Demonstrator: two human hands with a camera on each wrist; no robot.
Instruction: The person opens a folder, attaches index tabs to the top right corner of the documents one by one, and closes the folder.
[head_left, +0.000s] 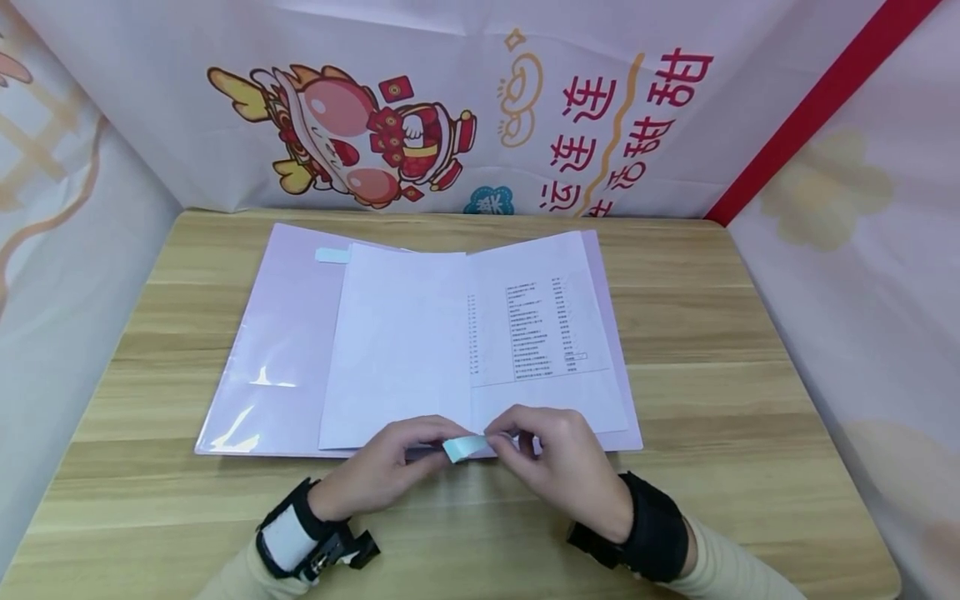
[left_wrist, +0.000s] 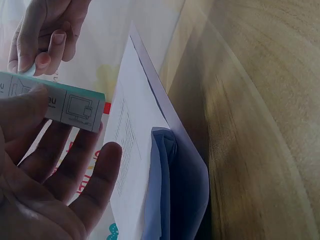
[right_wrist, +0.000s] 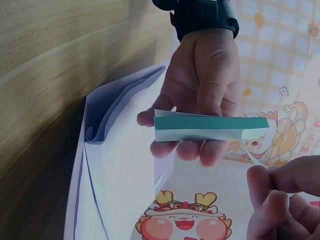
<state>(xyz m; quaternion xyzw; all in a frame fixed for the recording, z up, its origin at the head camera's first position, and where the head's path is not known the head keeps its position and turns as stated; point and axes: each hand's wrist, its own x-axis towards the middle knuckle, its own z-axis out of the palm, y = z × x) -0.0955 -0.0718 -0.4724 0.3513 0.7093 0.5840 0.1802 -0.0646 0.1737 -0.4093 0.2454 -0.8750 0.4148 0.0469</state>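
Note:
A narrow mint-green pad of sticky notes [head_left: 463,448] is held by my left hand [head_left: 390,462] at the front edge of an open lilac folder [head_left: 270,333]. Its printed backing faces the left wrist view, showing small line drawings. My right hand [head_left: 558,458] pinches the end of the top sticky note [right_wrist: 254,157], which is partly lifted and curls off the pad in the right wrist view. Behind both hands, a blank white sheet [head_left: 397,350] and a page with a printed list [head_left: 540,333] lie open in the folder.
A pale blue sticky tab [head_left: 332,255] juts out from the blank sheet's upper left edge. The folder lies on a wooden table [head_left: 712,400]. Printed cloth [head_left: 450,42] hangs along the table's back and sides.

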